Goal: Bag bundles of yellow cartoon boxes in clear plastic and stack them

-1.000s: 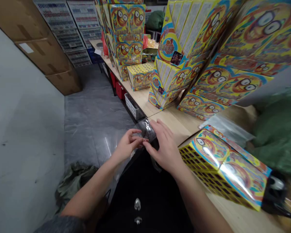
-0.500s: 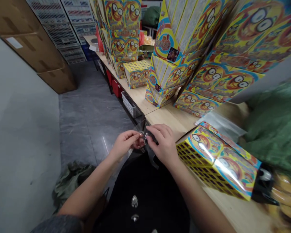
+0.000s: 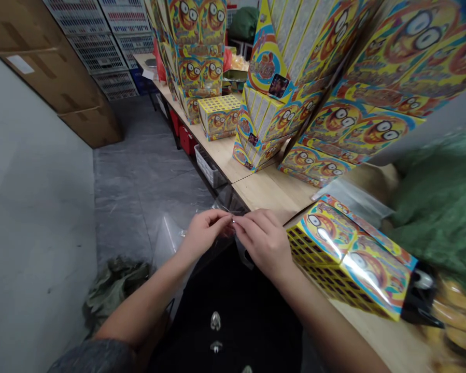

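My left hand (image 3: pixel 203 233) is closed in a pinch, its thumb and forefinger meeting my right hand (image 3: pixel 266 238) above the black cloth (image 3: pixel 233 305) of my lap. The right hand's thumb and fingertips are pressed together too. Between the fingertips a small shiny speck (image 3: pixel 233 220) shows, too little of it to name. Thin clear plastic (image 3: pixel 166 241) spreads below and left of the left hand, and more clear film shows beyond the fingertips. Several small silvery pieces (image 3: pixel 215 321) show on the black cloth.
To the right, a yellow cartoon-printed box (image 3: pixel 349 254) lies on the wooden table (image 3: pixel 271 189). Tall stacks of similar boxes (image 3: pixel 334 124) stand behind it. Green sacking (image 3: pixel 442 202) bulges at far right. Cardboard cartons (image 3: pixel 54 77) line the left wall; a crumpled sack (image 3: pixel 118 290) lies on the floor.
The fingertips of both hands have come together, and the dark, shiny bit between them is now mostly covered. The clear plastic shows more widely to the left of my left hand.
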Action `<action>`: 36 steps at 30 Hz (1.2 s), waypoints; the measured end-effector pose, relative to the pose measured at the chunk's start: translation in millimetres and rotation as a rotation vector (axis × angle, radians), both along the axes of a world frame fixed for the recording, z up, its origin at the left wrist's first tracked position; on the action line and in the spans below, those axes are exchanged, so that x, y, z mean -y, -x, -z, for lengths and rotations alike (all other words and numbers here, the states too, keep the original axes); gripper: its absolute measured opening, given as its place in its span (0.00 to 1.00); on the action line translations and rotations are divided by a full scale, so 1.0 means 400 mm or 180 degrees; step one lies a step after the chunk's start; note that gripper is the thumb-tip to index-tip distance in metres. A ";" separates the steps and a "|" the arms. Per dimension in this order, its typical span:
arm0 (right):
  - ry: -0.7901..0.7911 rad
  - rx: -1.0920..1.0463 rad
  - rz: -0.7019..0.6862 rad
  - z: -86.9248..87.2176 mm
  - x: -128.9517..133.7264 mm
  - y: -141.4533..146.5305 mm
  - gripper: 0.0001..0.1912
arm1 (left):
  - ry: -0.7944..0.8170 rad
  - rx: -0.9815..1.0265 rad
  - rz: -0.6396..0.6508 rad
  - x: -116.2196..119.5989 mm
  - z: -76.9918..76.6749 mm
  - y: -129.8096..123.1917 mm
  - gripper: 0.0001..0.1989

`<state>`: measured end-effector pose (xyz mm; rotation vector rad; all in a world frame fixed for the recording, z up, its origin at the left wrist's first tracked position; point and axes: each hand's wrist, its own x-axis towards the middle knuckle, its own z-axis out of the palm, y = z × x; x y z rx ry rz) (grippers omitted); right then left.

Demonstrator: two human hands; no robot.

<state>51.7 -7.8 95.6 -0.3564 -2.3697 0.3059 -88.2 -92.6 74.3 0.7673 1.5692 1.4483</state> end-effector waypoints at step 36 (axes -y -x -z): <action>0.1717 -0.0472 0.0221 0.036 -0.023 0.024 0.06 | 0.0175 -0.0463 0.0626 0.015 -0.034 -0.001 0.09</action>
